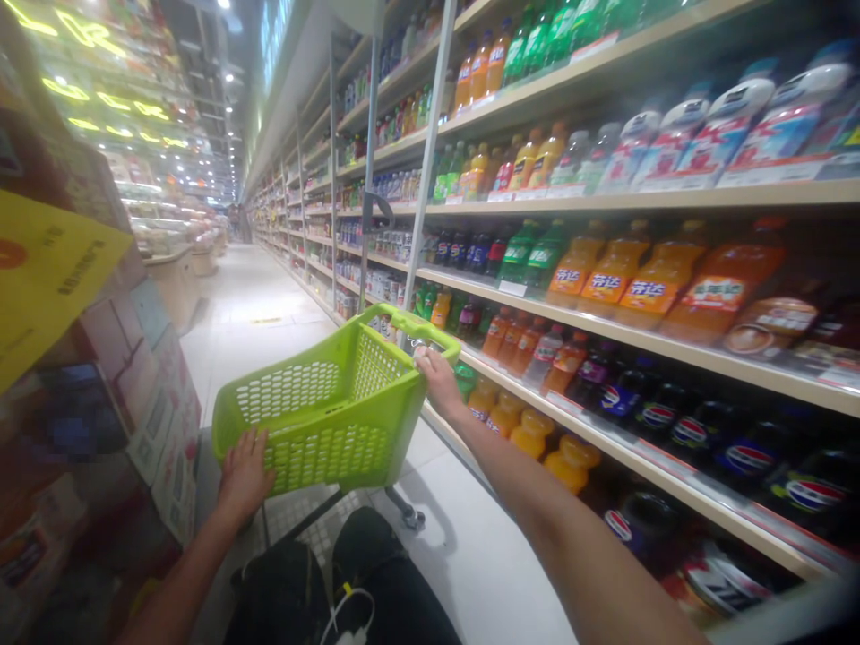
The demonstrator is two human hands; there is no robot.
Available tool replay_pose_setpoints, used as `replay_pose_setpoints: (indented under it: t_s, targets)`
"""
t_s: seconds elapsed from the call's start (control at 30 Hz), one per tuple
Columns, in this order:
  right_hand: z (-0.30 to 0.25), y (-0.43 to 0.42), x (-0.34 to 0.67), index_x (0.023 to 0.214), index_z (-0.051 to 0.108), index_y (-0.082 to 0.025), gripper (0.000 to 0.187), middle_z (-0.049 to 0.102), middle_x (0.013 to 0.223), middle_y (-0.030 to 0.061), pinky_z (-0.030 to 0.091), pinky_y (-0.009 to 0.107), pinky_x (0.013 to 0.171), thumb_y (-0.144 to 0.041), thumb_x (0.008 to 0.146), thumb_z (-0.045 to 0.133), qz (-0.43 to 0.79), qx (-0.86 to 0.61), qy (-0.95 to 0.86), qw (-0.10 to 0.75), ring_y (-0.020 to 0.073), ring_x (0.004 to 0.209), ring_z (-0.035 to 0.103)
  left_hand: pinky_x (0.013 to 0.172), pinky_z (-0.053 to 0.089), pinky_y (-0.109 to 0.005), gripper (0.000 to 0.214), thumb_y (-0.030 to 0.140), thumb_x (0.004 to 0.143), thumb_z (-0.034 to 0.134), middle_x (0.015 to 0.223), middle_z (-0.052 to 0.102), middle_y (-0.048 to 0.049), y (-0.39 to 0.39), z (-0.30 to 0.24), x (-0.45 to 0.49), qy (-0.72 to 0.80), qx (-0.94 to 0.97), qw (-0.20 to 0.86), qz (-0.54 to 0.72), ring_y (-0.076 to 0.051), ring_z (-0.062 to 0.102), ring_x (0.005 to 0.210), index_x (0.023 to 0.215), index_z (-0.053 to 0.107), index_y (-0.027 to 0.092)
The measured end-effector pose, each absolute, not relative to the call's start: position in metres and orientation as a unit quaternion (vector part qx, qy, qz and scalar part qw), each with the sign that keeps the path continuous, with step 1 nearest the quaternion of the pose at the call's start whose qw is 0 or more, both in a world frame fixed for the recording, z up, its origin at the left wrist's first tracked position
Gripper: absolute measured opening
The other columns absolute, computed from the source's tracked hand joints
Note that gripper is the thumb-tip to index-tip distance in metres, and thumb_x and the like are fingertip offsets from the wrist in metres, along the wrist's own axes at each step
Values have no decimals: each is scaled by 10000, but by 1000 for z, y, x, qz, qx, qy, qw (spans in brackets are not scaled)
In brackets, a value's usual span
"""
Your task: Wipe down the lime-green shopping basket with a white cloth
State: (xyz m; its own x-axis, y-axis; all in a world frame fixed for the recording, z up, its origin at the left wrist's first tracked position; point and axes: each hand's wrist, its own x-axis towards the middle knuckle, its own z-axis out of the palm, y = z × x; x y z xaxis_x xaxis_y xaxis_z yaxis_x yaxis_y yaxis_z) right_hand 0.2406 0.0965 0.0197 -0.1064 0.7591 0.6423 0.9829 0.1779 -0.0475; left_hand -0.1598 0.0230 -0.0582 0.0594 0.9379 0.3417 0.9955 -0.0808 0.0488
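Observation:
A lime-green shopping cart with perforated walls stands turned sideways in front of me. No goods show in the visible part of its basket. My left hand is at the near side of its narrower left end, fingers hooked over the rim. At the other end, my right hand is closed around the corner of the handle. The fingertips on the far side of that handle are partly hidden. Below the basket, a caster wheel rests on the floor.
Long shelves of bottled drinks run along the right, close to the cart's handle end. Stacked boxes with a yellow sign crowd the left side. A pale tiled aisle stretches ahead past wooden display stands.

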Motion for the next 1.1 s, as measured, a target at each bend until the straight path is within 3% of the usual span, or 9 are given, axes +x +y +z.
replay_pose_setpoints:
  t_s: [0.27, 0.53, 1.1]
  targets:
    - [-8, 82, 168, 1263, 487, -309, 482, 412, 1390, 21, 247, 402, 1078, -116, 834, 384, -157, -533, -793, 250, 158, 1255, 398, 1052, 263, -432, 617, 162, 713, 481, 1406, 362, -161, 19, -54, -167, -663, -732, 74, -139, -279, 297, 1311, 1315, 360, 106]
    - [2, 86, 194, 1199, 559, -189, 427, 425, 1374, 95, 254, 439, 1076, -78, 848, 343, -160, -543, -780, 267, 213, 1295, 347, 1059, 247, -442, 647, 145, 700, 476, 1419, 341, -165, 11, -48, -167, -676, -722, 73, -129, -284, 280, 1318, 1329, 338, 87]
    - [-25, 117, 130, 1155, 569, -162, 483, 472, 1332, 122, 232, 464, 1066, 42, 777, 350, -86, -499, -808, 301, 225, 1282, 362, 1089, 184, -448, 759, 219, 683, 514, 1467, 244, -153, 11, -44, -137, -721, -685, 45, -90, -274, 197, 1354, 1381, 251, 79]
